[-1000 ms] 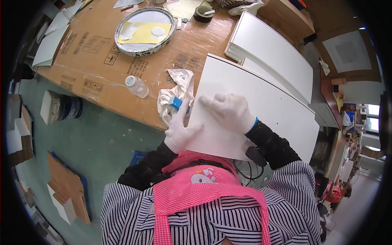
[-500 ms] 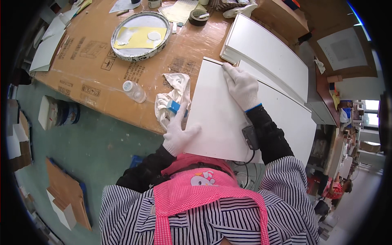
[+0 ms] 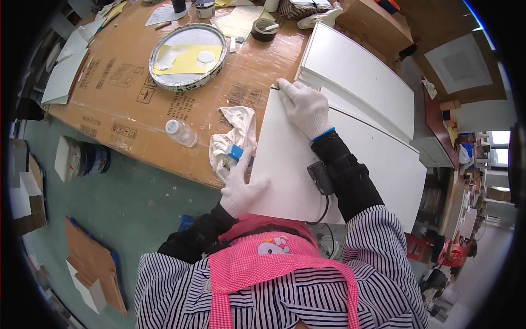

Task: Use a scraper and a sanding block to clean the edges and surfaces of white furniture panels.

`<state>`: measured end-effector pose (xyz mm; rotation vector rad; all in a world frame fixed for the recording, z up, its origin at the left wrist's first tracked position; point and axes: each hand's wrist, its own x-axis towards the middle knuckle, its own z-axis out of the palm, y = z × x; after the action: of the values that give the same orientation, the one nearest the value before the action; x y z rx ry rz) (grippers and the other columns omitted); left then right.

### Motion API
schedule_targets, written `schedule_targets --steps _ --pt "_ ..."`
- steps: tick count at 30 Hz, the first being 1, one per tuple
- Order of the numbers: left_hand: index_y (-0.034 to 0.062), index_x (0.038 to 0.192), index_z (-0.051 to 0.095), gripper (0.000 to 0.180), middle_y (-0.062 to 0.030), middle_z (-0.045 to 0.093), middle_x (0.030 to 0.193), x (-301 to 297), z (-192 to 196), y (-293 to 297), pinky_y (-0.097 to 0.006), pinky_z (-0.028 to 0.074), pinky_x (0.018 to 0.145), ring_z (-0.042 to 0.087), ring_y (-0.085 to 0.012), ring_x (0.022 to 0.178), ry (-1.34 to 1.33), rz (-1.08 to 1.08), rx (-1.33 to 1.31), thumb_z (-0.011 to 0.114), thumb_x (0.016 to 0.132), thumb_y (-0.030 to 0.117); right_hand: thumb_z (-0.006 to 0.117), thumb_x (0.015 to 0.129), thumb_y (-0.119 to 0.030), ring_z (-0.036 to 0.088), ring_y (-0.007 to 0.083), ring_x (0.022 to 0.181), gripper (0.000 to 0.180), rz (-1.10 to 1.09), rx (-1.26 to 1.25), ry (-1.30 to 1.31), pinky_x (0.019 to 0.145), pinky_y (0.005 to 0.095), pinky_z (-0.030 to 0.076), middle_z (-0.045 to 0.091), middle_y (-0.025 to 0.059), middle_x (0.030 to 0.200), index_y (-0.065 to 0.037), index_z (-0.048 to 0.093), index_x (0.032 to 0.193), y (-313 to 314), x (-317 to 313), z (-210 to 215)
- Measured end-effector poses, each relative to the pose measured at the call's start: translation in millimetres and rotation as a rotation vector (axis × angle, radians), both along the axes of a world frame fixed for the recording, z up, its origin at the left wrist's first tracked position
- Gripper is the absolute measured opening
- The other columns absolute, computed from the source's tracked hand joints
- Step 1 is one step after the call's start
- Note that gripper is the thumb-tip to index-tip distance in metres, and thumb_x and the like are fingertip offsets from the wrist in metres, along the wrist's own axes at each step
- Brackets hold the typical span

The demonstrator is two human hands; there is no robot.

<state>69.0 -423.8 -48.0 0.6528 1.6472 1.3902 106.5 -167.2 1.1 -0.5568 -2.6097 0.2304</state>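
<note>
A flat white panel [image 3: 290, 159] lies at the table's near right, under both of my gloved hands. My left hand [image 3: 241, 189] rests on its near left edge, thumb and forefinger spread apart. The forefinger points to a small blue block [image 3: 235, 152], which lies on a crumpled white cloth [image 3: 238, 123] just left of the panel. My right hand [image 3: 307, 109] is at the panel's far left corner, with bent fingers closed at the edge. Its fingertips are partly hidden. A small black device [image 3: 320, 177] with a cable is at my right wrist.
More white panels [image 3: 356, 71] are stacked at the right. A clear bottle with a white cap [image 3: 181, 133] stands left of the cloth. Farther back are a round lid [image 3: 189, 82] bearing yellow paper with white paste and a roll of dark tape [image 3: 264, 29].
My right hand has slid left along the panel's far edge to the corner, and its fingers have bent. The left hand stays nearly in place.
</note>
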Motion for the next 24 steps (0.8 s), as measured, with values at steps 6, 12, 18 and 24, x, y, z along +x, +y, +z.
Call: schedule_targets --steps 6,12,18,24 --pt "0.0024 0.158 0.028 0.092 -0.0223 0.052 0.139 -0.6 5.3 2.4 -0.035 0.052 0.099 0.063 -0.0235 0.117 -0.087 0.004 0.039 0.076 0.08 0.014 0.062 0.095 -0.02 0.069 0.0279 0.072 0.027 0.191 0.062 -0.116 0.06 0.038 0.054 0.069 0.0089 0.088 -0.012 0.07 0.119 -14.6 7.8 5.5" --pt "-0.0013 0.156 0.029 0.088 -0.021 0.054 0.142 2.2 3.9 9.7 -0.035 0.047 0.103 0.058 -0.0232 0.125 -0.16 -0.004 0.087 0.074 0.082 0.013 0.06 0.089 -0.013 0.064 0.0302 0.065 0.026 0.082 0.133 -0.161 0.053 0.044 0.05 0.062 0.0105 0.075 -0.009 0.064 0.115 -65.9 15.0 4.9" --pt "-0.0072 0.154 0.03 0.078 -0.0183 0.049 0.149 -10.8 -2.7 -3.6 -0.034 0.038 0.112 0.049 -0.0225 0.135 -0.141 -0.014 0.106 0.064 0.086 0.01 0.057 0.09 -0.014 0.064 0.0259 0.065 0.048 -0.22 0.413 -0.109 0.051 0.0405 0.052 0.068 0.0092 0.084 -0.014 0.059 0.138 -57.8 148.7 -16.5" --pt "-0.0067 0.156 0.026 0.08 -0.0151 0.05 0.146 -7.5 1.4 8.3 -0.031 0.041 0.109 0.051 -0.0196 0.13 -0.215 -0.09 0.131 0.063 0.085 0.005 0.047 0.098 -0.024 0.057 0.0357 0.065 0.043 -1.398 -0.043 -0.36 0.062 0.0534 0.053 0.065 0.0172 0.112 -0.016 0.056 0.139 60.7 476.0 -32.4"
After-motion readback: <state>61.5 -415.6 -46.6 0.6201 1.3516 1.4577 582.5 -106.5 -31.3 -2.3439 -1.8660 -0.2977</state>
